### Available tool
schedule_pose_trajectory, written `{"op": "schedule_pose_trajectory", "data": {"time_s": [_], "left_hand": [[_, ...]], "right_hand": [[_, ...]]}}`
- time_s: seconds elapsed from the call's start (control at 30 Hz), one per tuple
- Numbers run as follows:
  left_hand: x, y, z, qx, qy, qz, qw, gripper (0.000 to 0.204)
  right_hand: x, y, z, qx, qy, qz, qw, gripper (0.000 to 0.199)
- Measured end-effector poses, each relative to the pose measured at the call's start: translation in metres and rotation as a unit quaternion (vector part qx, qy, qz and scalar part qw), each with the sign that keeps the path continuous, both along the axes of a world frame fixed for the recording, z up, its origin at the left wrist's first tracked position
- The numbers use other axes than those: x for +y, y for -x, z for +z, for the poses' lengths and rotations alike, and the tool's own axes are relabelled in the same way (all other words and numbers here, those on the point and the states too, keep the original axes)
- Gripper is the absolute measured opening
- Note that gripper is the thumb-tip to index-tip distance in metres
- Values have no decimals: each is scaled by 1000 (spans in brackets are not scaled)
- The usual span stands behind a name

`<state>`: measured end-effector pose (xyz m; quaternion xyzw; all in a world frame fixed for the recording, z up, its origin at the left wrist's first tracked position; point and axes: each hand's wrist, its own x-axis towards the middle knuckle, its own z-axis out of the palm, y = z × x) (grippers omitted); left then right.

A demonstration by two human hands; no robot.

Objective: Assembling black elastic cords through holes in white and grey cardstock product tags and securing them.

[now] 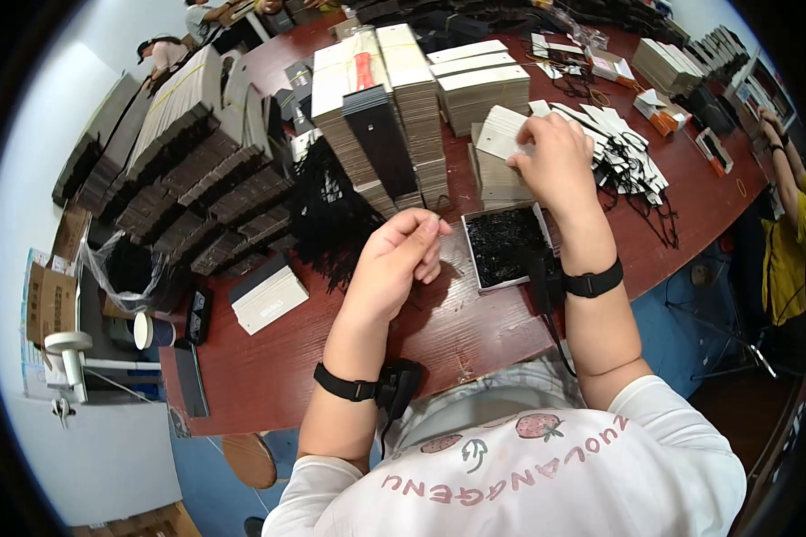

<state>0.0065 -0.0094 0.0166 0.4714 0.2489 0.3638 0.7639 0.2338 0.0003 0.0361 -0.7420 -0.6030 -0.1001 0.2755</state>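
My left hand [400,255] hovers over the near middle of the table, its thumb and forefinger pinched together. Whatever lies between those fingertips is too small to make out. At the right, my right hand [557,157] has its curved fingers and thumb at the edge of a white card tag [500,132], which lies askew over a short stack of tags [501,174]. Below that stack, between my two hands, stands a shallow white box [485,288] filled with small black pieces. A bundle of black strings [327,201] hangs in loose strands left of my left hand.
Tall stacks of cards [421,89] rise ahead, a dark card [378,143] leaning on them. Strung tags [631,161] spread at the right. More dark-edged stacks [179,134] and a few loose tags [270,295] occupy the left. A person in yellow [790,251] sits far right.
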Motion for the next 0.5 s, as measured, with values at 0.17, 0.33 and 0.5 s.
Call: {"op": "schedule_pose_trajectory", "data": {"time_s": [0.17, 0.33, 0.5], "left_hand": [[5, 1, -4, 23, -3, -8, 1000, 19], [5, 8, 2, 34, 16, 37, 999, 20], [3, 4, 4, -5, -6, 84, 996, 19]], "right_hand": [[-6, 3, 0, -15, -16, -14, 1000, 23], [1, 4, 3, 36, -35, 60, 997, 20], [-15, 34, 35, 495, -167, 265, 811, 12]]}}
